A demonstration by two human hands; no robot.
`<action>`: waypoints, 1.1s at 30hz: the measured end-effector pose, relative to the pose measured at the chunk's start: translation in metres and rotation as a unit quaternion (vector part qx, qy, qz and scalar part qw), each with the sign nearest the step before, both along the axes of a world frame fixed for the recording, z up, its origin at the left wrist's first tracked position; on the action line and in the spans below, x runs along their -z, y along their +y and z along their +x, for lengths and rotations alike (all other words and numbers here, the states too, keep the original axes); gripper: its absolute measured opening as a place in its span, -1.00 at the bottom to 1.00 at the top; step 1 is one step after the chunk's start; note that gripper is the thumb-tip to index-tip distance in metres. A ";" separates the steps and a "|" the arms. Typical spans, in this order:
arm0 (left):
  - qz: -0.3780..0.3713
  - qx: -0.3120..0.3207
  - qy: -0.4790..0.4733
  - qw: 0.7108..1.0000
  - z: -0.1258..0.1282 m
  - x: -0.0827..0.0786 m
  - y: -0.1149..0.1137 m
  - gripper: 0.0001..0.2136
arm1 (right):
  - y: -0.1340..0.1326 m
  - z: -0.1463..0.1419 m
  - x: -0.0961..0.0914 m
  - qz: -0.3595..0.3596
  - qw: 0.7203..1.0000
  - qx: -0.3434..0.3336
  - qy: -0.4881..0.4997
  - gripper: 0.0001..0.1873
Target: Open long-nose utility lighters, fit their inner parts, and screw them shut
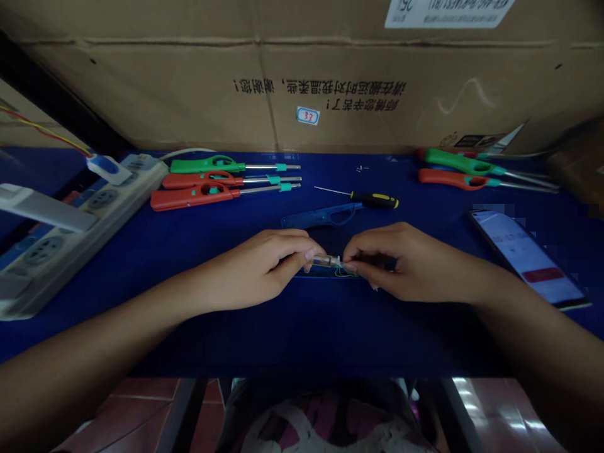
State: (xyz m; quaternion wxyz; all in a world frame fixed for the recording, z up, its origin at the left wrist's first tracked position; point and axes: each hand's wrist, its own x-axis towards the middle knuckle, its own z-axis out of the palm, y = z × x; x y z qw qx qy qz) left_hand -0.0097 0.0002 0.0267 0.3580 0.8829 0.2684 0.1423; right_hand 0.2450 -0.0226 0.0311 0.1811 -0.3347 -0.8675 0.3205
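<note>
The far side is closed off by a creased brown cardboard box (189, 94), printed upside down in black Chinese characters: 师傅您辛苦了! and 请在搬运时对我温柔些,谢谢您! On it are stuck a white label (448, 12), also inverted, with a partly legible code beginning "KFR-", and a small blue-bordered sticker (308, 116) marked "33" in red. The work surface is formed by a smooth, dark blue table (264, 340). Its left side is taken up by a long white plastic power strip (70, 245) with round socket faces.

At the middle of the near side, a slim, clear cylinder (323, 260) is held between the two hands: its left end is pinched by thumb and fingers of the left hand (274, 264), its greenish right end by the fingertips of the right hand (406, 264). Thin pale wires (340, 272) are seen at that end, above a translucent blue piece (314, 273) partly hidden by the hands.

On the right, a glossy phone (528, 258) is laid, its screen lit. Pistol-shaped lighters with metal barrels are grouped far left (202, 165) and far right (450, 160), in green and red plastic. Beyond the hands are placed a translucent blue casing (306, 218) with an oval finger opening, and a black-and-yellow screwdriver (377, 200). Farther still, tiny pale bits (362, 168) are scattered, too small to be identified.
</note>
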 end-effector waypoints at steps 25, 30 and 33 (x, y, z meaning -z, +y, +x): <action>-0.007 -0.006 0.007 1.000 0.002 0.000 -0.001 -0.75 | 0.001 -0.001 0.003 0.002 1.000 -0.004 -0.003 -0.88; -0.004 -0.007 0.019 1.000 0.002 -0.002 -0.002 -0.74 | 0.001 -0.001 0.004 0.008 1.000 -0.008 0.000 -0.88; -0.008 -0.006 0.017 1.000 0.003 -0.002 -0.002 -0.73 | 0.001 -0.001 0.004 0.010 1.000 -0.012 0.001 -0.88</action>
